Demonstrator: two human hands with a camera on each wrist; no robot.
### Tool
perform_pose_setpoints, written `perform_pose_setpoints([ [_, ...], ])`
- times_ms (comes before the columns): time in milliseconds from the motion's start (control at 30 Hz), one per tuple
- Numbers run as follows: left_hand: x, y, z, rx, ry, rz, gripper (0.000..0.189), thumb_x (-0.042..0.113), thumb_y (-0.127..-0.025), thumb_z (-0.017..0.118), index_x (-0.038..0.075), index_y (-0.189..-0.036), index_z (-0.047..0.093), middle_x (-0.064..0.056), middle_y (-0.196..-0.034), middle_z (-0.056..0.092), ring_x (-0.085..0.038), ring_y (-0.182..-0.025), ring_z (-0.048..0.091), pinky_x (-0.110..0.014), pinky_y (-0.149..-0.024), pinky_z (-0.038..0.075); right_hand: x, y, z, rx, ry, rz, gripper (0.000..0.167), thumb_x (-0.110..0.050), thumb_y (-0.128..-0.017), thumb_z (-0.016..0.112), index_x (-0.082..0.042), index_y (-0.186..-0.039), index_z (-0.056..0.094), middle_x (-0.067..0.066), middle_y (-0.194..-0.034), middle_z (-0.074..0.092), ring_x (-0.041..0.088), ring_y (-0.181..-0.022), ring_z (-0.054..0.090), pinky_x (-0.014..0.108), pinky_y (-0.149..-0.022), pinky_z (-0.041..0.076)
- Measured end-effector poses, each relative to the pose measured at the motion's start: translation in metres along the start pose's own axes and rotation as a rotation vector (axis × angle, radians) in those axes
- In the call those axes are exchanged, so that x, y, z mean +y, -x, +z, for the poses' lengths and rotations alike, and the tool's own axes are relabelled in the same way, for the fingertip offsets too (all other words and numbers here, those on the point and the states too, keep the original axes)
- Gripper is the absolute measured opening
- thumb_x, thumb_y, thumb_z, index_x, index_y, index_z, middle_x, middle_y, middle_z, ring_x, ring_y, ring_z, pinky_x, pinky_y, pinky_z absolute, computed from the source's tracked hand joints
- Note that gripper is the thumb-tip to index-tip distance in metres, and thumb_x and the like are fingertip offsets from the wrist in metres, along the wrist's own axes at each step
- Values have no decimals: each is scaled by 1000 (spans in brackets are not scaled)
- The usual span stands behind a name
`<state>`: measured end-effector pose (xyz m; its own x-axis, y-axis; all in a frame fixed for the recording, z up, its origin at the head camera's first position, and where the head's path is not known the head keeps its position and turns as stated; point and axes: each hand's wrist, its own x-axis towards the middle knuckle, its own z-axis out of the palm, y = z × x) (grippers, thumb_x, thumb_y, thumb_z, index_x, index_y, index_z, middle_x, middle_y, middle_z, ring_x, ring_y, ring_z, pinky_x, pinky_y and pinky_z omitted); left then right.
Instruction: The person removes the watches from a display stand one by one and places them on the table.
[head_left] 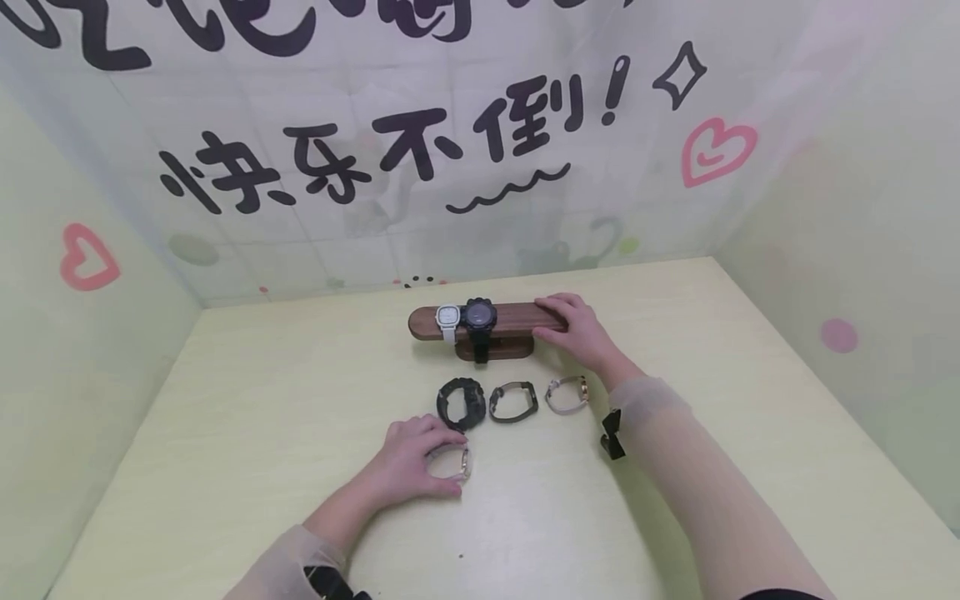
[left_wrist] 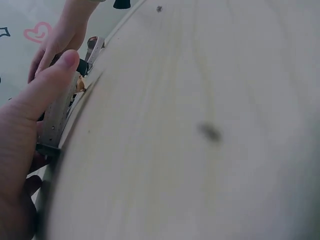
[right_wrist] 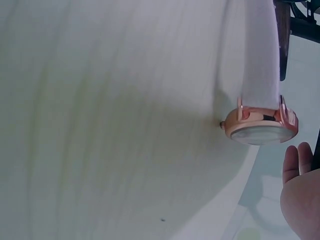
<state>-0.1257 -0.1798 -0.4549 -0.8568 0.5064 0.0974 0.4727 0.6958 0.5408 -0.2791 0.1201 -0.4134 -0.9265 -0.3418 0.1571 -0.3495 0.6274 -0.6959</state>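
My left hand curves round a wristwatch with a pale strap, thumb at its near side and fingers at the far side. In the left wrist view, the holed strap shows beside the thumb. At the right end of a dark wooden watch stand, my right hand holds the bar, fingers over the top and thumb at the front. On the bar's left half sit a white square-faced watch and a black round watch.
In front of the stand, a chunky black watch, a slim dark watch and a rose-gold watch with a pale strap lie in a row on the pale table. Printed walls enclose the table at the back and sides.
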Motion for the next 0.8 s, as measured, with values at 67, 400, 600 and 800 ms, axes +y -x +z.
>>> perform_pose_setpoints([
  [67, -1, 3, -4, -20, 34, 4, 65, 52, -63, 79, 24, -119, 62, 8, -113, 54, -14, -103, 46, -40, -90, 30, -1, 0, 1, 0, 0, -1, 55, -29, -86, 68, -17, -137, 49, 12, -141, 34, 36, -126, 33, 51, -106, 26],
  [400, -7, 4, -8, -58, 83, 20, 63, 44, -66, 79, 23, -122, 60, 7, -119, 55, -17, -108, 47, -42, -92, 32, -2, 0, 0, 7, 1, -2, 55, -28, -86, 68, -17, -136, 49, 13, -141, 35, 37, -126, 34, 51, -106, 26],
  [600, -1, -1, -7, -68, 64, 31, 65, 47, -64, 79, 19, -120, 61, 4, -117, 56, -16, -106, 48, -39, -90, 32, -2, 1, 0, 5, -2, 1, 55, -28, -86, 68, -16, -136, 49, 13, -141, 34, 37, -126, 34, 51, -105, 26],
  [800, 3, 0, -11, -70, 61, 17, 70, 49, -62, 80, 18, -122, 60, 5, -118, 56, -15, -106, 48, -41, -93, 33, -2, 1, 1, 2, -7, 2, 54, -28, -87, 68, -17, -136, 50, 12, -141, 35, 36, -126, 34, 50, -106, 27],
])
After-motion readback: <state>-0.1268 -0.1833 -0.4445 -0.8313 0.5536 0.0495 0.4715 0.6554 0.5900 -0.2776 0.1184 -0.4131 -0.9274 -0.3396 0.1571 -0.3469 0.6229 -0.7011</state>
